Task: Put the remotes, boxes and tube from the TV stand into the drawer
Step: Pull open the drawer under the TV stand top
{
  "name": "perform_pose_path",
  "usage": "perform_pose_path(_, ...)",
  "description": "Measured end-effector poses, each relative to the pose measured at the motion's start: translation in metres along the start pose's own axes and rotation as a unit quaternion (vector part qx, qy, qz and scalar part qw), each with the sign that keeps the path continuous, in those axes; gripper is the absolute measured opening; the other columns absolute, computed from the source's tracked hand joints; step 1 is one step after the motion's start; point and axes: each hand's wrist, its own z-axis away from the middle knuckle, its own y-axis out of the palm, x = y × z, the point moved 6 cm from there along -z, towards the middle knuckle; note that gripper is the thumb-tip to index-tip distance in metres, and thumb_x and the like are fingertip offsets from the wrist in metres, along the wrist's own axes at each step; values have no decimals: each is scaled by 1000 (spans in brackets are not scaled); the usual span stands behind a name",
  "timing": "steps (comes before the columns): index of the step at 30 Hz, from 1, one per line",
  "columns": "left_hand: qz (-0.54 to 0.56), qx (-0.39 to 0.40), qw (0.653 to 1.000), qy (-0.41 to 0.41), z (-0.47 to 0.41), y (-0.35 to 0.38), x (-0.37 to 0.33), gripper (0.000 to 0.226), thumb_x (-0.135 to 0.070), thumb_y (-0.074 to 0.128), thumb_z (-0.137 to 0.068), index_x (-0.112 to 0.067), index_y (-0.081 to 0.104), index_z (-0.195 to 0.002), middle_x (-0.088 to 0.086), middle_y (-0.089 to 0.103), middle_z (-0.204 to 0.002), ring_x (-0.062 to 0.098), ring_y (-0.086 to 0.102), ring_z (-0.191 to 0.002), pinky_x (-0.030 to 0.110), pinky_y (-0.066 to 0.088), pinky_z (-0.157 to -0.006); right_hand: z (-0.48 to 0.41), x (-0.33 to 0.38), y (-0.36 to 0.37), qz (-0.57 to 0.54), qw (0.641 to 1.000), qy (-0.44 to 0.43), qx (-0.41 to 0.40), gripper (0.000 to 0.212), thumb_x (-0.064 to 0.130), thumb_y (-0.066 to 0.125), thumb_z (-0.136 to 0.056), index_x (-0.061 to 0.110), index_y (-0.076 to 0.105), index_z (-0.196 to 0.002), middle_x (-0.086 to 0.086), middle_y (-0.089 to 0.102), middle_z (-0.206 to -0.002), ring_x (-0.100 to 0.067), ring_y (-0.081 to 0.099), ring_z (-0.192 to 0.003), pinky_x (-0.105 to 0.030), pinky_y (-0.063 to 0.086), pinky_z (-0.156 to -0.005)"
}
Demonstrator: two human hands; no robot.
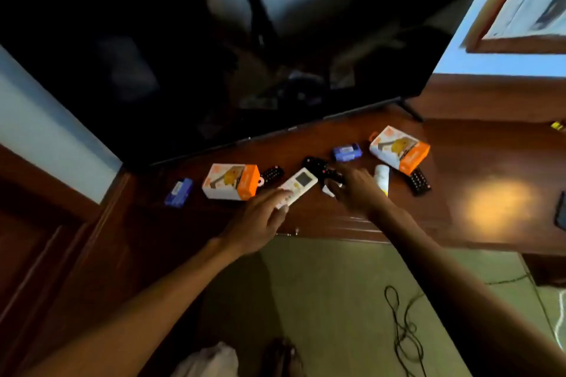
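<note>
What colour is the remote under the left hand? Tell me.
White, with a grey screen; the remote shows in the head view.

The dark brown wooden TV stand tabletop carries all items, spread in a loose row.

- Small blue rectangular box: far left, lying flat.
- White-and-orange cardboard box: just right of it, lying on its side.
- Black remote: touching that box's right end, partly hidden.
- White remote with grey display: lying diagonally, face up, display end away from the viewer.
- Second black remote: centre, angled, partly covered.
- Second small blue box: behind centre.
- White cylindrical tube: lying on its side.
- Second white-and-orange cardboard box: right, lying flat and angled.
- Third black remote: just beside that box's near corner.
</note>
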Motion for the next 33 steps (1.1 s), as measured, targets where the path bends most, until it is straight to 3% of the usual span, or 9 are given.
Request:
perform_pose_path(4, -30, 86, 995, -32, 28, 68, 46, 40, -37, 40, -103, -20, 53, -137, 2, 54, -137, 15, 46, -130, 34, 39, -108, 22, -37, 61, 17, 997, 41, 66, 44, 22, 59, -89, 9, 53, -131, -16, 62, -129, -39, 59, -114, -43, 48, -94)
perform_pose_path(6, -60, 104, 992, -25, 34, 99, 68, 45, -40, 38, -102, -16, 51, -139, 5, 52, -141, 20, 44, -133, 43, 39, -108, 29, -52, 86, 23, 996, 50, 76, 50, 21, 58, -91, 5, 47, -137, -18, 53, -139, -36, 53, -124, -39, 42, -103)
perform_pose_path(10, -140, 193, 969, -60, 35, 146, 104, 59, -45, 29, -102, -16, 25, -153, 6, 25, -161, 22, 19, -149, 44, 19, -120, 35, -69, 114, 47, 997, 43, 54, 54, 20, 56, -95, 2, 40, -143, -21, 39, -150, -36, 36, -140, -36, 26, -116)
perform_pose_path(14, -166, 245, 951, -87, 29, 183, 126, 67, -49, 23, -102, -12, 9, -155, 9, 10, -164, 23, 8, -151, 45, 10, -122, 40, -84, 139, 94, 994, 14, 60, 56, 33, 49, -97, 6, 37, -145, -17, 33, -155, -33, 27, -145, -46, 28, -118)
perform_pose_path(19, -200, 258, 941, -96, 38, 207, 135, 73, -50, 30, -100, -11, 2, -155, 9, -2, -164, 26, 2, -151, 52, 8, -121, 47, -91, 153, 129, 990, 12, 59, 66, 41, 41, -101, 9, 16, -153, -12, 12, -162, -26, 7, -150, -40, 14, -123)
perform_pose_path(22, -195, 265, 940, -94, 42, 211, 136, 92, -59, 42, -92, -13, -7, -155, 9, -10, -164, 26, -2, -151, 57, 13, -119, 51, -93, 157, 147, 987, 7, 59, 66, 42, 35, -101, 11, 9, -154, -10, 6, -163, -25, 2, -151, -41, 12, -123)
perform_pose_path(26, -179, 256, 946, -92, 51, 214, 140, 111, -69, 48, -78, -12, -9, -154, 9, -8, -164, 25, -6, -151, 57, 16, -118, 53, -94, 162, 162, 985, 7, 61, 67, 41, 36, -102, 9, 7, -154, -11, 4, -163, -25, 1, -151, -44, 14, -123)
perform_pose_path(33, -168, 246, 950, -92, 68, 215, 133, 114, -71, 48, -74, -15, -12, -154, 7, -9, -164, 23, -7, -151, 53, 14, -120, 55, -96, 163, 171, 983, -14, 69, 69, 39, 38, -101, 8, 5, -154, -12, 3, -163, -26, -1, -151, -45, 12, -123)
